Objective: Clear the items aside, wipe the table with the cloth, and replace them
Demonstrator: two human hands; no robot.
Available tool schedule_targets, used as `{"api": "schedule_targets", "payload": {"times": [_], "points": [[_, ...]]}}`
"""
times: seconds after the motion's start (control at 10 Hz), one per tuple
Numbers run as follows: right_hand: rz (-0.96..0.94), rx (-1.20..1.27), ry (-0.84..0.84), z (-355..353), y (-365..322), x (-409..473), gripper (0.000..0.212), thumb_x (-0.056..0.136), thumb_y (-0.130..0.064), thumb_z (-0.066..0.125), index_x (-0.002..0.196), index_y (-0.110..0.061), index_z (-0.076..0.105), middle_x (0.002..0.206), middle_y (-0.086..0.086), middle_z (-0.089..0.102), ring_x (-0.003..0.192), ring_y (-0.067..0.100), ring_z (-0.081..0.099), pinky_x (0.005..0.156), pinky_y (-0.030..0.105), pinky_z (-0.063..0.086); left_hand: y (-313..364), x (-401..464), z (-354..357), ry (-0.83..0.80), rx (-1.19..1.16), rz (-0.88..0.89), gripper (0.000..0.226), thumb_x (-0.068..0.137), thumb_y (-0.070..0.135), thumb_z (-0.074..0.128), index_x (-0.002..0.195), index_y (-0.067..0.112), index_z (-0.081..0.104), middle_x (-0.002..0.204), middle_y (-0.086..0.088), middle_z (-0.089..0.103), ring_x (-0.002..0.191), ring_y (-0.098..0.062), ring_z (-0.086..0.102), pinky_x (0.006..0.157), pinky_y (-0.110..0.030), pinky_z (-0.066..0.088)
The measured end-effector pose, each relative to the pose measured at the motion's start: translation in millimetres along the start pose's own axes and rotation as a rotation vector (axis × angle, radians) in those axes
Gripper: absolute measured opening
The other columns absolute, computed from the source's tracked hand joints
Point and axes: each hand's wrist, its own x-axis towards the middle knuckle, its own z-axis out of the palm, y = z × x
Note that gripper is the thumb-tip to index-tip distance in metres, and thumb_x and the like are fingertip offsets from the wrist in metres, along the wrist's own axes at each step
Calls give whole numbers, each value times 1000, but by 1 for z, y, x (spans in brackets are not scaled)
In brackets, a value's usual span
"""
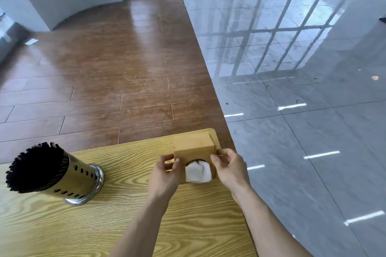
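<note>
Wood and shiny tile floor beyond a yellow wooden counter (pixel 129 210). Left hand (pixel 165 175) and right hand (pixel 228 168) pressed on both sides of a wooden box (pixel 194 147) near the far corner, likely for a steady lift. White tissue (pixel 198 172) poking from its round hole. Well to the left, a metal cup (pixel 81 175) stuffed with black sticks (pixel 35 167). No cloth in sight.

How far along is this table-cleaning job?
Nothing looks done yet. Both hands, left hand and right hand, grip the wooden tissue box near the table corner. The chopstick holder is untouched, no cloth is visible, so wiping remains.
</note>
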Motion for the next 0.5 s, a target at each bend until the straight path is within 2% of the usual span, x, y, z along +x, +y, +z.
{"api": "schedule_targets", "payload": {"times": [0.1,0.2,0.3,0.4,0.5], "points": [[-11,-17,28,3,-3,8,13,97,-26,63,107,-23,72,95,-12,70,92,6,67,74,20,49,0,4,1,32,-25,0,30,95,33,59,125,31,62,110,5,72,92,-13,68,87,-42,56],[20,-31,-27,9,4,11,23,100,-20,58,120,-21,70,98,-13,65,97,8,64,81,19,48,-9,7,4,-19,-57,-12,37,97,18,57,132,28,60,117,6,68,96,-9,66,90,-39,54],[41,34,-66,10,13,10,32,101,-15,55,130,-22,65,113,-10,65,111,8,62,81,13,44,-16,6,7,-49,-46,16,45,97,10,55,138,29,57,123,7,67,104,-12,66,90,-32,51],[44,86,-103,9,13,8,38,102,-14,54,139,-23,60,133,-5,63,125,9,57,98,19,42,-17,7,9,-49,-38,32,49,98,8,55,143,28,53,127,9,64,110,-17,65,97,-33,49],[54,101,-61,10,16,7,41,101,-15,54,142,-23,56,142,-4,60,130,12,55,103,24,42,-19,6,10,-67,-37,34,52,99,12,55,147,29,47,128,11,61,111,-17,65,96,-32,48]]}}
